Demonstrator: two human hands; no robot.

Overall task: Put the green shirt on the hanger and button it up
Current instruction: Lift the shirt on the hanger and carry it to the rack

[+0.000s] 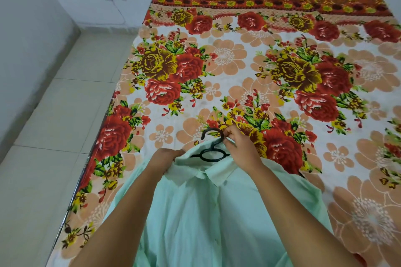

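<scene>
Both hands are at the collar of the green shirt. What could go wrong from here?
1. The left hand and right hand both grip the collar of the green shirt; pulling unevenly could slide the black hanger off-centre inside it.
2. The shirt lies close to the bed's left edge; it may slip toward the floor.

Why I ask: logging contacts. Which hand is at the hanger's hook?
The right hand: it pinches fabric by the hook of the black hanger, while the left hand grips the green shirt at its collar.
</scene>
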